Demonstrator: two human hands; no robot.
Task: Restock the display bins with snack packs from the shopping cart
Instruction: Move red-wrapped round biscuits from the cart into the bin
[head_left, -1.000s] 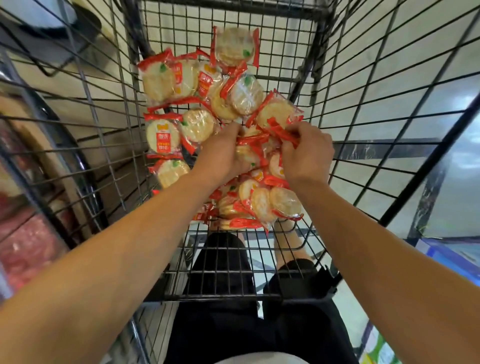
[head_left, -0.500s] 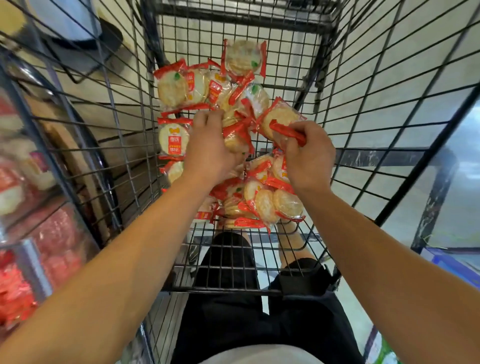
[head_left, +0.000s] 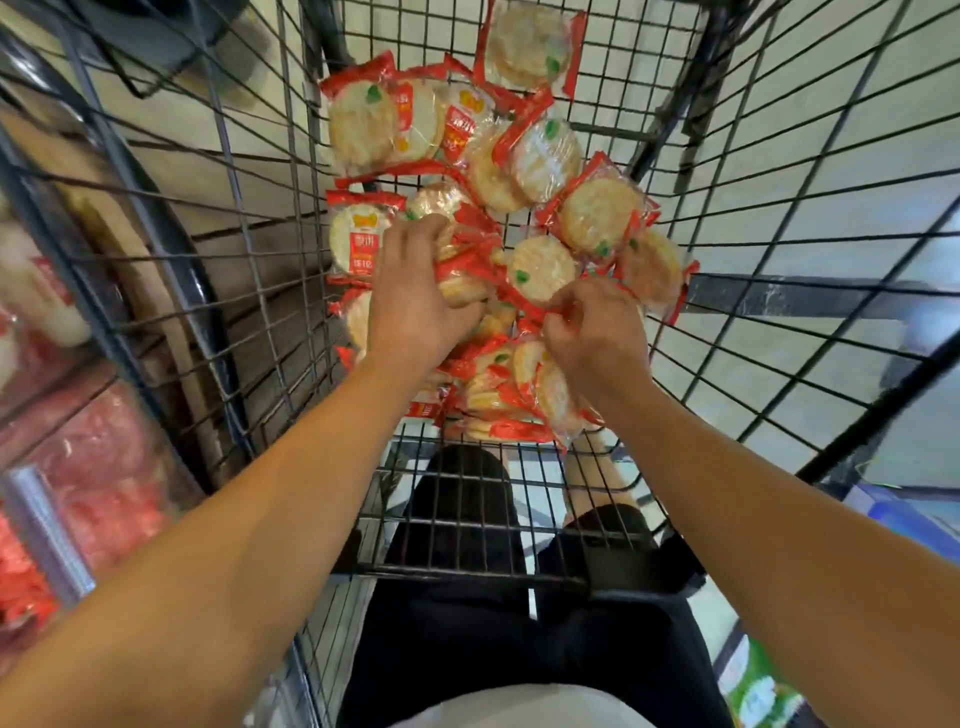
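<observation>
Several snack packs (head_left: 519, 156), round pale crackers in clear wrappers with red edges, lie heaped on the floor of the black wire shopping cart (head_left: 779, 218). My left hand (head_left: 415, 301) reaches into the heap's left side, its fingers curled round packs near a red-labelled one (head_left: 358, 244). My right hand (head_left: 597, 332) pinches the red edge of a pack at the heap's middle. More packs lie half hidden under both hands.
A display bin (head_left: 78, 467) with red-wrapped snacks stands blurred at the left, outside the cart wall. My dark trousers show through the cart's near grid. Pale floor tiles lie to the right.
My right hand has dropped lower and nearer, letting go of the right-hand pack's edge and pinching another. My left hand stays in the heap's left side. The view has moved closer.
</observation>
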